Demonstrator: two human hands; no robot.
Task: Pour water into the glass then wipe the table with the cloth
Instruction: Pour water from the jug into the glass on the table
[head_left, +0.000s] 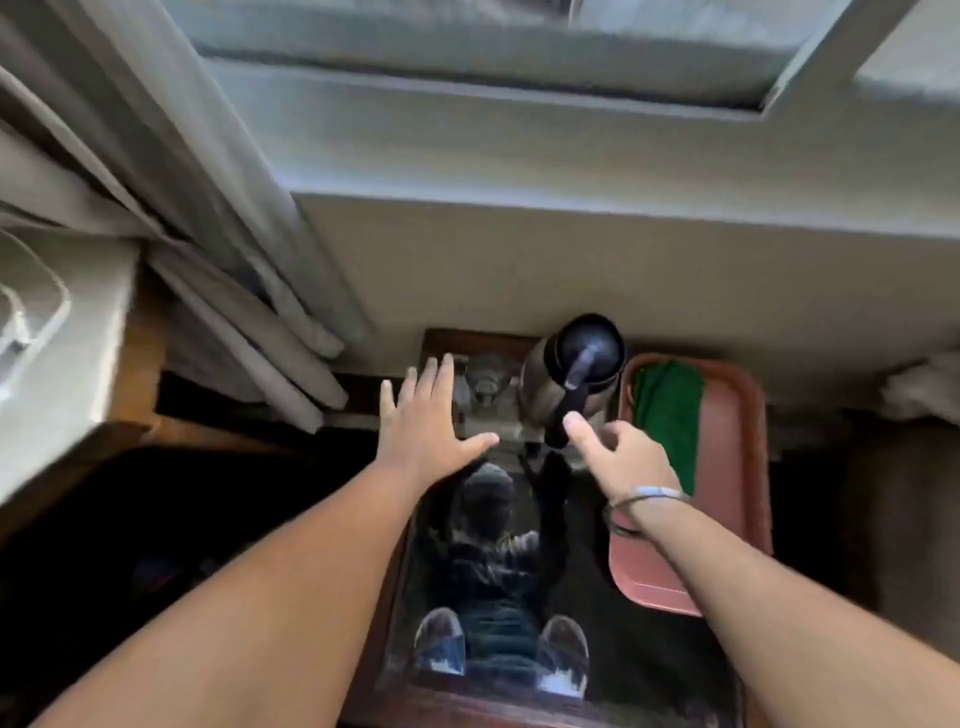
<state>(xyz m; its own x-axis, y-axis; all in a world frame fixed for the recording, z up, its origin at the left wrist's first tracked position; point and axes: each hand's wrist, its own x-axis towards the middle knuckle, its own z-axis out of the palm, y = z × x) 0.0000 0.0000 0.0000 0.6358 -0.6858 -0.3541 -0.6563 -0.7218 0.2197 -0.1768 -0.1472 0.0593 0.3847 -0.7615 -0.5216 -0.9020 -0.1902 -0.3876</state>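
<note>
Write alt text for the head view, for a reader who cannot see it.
Two bare hands reach over a glossy dark table: the open left hand beside a clear glass, the right hand close to a metal jug's dark handle. A green cloth lies in a pink tray to the right.

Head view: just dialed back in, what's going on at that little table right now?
A person stands over a glass-topped table, both hands out and empty. The right hand is open, closing in on the handle of the jug; the left hand is spread flat beside the glass. The green cloth lies untouched in the pink tray. No pouring is underway.
</note>
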